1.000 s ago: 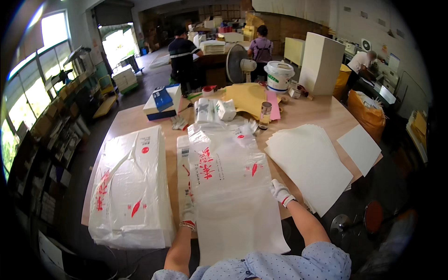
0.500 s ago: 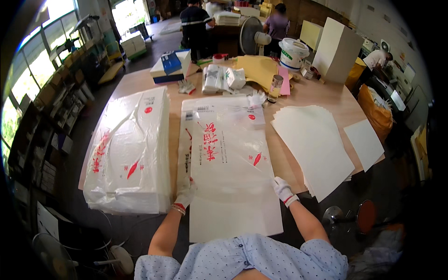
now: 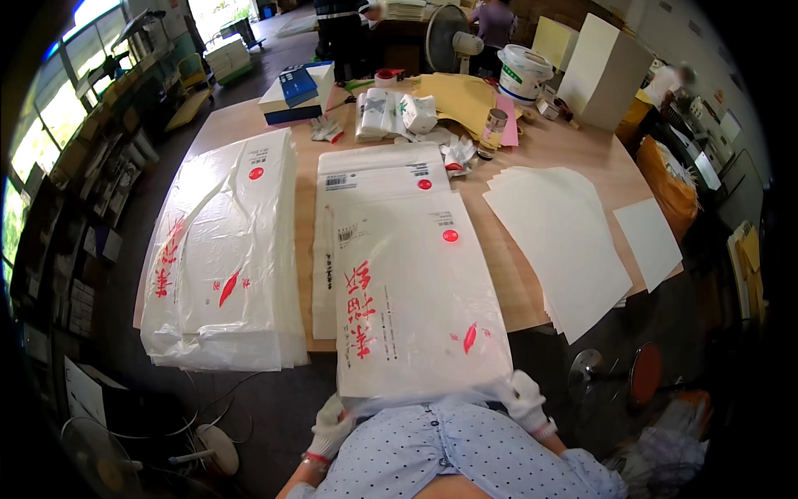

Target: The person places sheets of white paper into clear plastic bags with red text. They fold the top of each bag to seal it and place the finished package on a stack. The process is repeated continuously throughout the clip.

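Note:
Both my hands wear white gloves. My left hand [image 3: 333, 426] grips the near left corner of a clear plastic bag with red print [image 3: 416, 303], which holds a white sheet. My right hand [image 3: 524, 397] grips the bag's near right corner. The bag's near end hangs past the table edge against my blue dotted shirt, while its far end lies on a stack of similar bags [image 3: 366, 187] on the wooden table [image 3: 515, 283].
A tall pile of printed plastic bags [image 3: 220, 258] lies at the left. Stacked white sheets [image 3: 561, 245] and a smaller sheet [image 3: 652, 241] lie at the right. Boxes, a white bucket [image 3: 524, 75], a fan and yellow paper crowd the far end. A stool [image 3: 640, 374] stands right of me.
I have pulled the top bag toward me; its near end has come off the table to my chest, and both hands moved back with it.

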Available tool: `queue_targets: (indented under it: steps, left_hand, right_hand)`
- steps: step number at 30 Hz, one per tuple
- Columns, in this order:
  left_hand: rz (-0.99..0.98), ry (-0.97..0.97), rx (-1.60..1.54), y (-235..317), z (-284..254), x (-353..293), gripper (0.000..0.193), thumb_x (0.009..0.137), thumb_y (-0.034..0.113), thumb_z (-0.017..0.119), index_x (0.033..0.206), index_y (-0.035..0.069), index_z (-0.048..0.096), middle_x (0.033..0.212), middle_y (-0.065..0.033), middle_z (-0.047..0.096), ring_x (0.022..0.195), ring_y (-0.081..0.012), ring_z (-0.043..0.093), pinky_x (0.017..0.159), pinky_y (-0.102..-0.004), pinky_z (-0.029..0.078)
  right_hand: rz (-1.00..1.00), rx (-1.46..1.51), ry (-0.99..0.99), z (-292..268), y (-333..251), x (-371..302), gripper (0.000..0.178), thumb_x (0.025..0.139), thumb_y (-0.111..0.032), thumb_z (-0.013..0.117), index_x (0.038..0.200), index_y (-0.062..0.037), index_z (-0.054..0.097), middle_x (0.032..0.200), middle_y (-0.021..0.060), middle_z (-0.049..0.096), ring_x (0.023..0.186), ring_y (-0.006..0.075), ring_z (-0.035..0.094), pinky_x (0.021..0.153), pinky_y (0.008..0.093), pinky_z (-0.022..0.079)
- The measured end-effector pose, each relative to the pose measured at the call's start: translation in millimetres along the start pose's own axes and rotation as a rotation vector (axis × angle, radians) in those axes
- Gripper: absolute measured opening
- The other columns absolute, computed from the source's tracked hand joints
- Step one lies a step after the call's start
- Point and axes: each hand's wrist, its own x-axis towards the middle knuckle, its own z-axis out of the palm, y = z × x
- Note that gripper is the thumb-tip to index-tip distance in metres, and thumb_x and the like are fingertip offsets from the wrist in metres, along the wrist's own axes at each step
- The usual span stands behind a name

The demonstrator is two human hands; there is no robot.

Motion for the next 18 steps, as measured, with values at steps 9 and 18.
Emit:
queue_targets:
  steps: [9,18]
  left_hand:
    - [-0.274,0.254,-0.352,-66,26,28,0.003,0.078,0.005,0.046,0.078,0.003,0.048,0.066,-0.0122,0.049,0.064,-0.0239,0.056,0.057,-0.0369,0.043]
    - [0.687,0.241,-0.909,89,-98,58,0.021,0.087,0.022,0.050,0.077,0.003,0.053,0.062,-0.0028,0.050,0.049,-0.0135,0.046,0.043,-0.0299,0.038]
  right_hand:
    - [0.529,0.462,-0.200,30,111,-7,0.016,0.077,-0.019,0.065,0.075,-0.0075,0.055,0.074,0.0081,0.058,0.067,0.0242,0.059,0.060,0.0365,0.049]
    - [0.496,1.233,-0.130,123,-10,88,0.044,0.087,-0.022,0.059,0.125,-0.0021,0.048,0.110,0.0086,0.058,0.098,0.0148,0.056,0.083,0.0285,0.047]
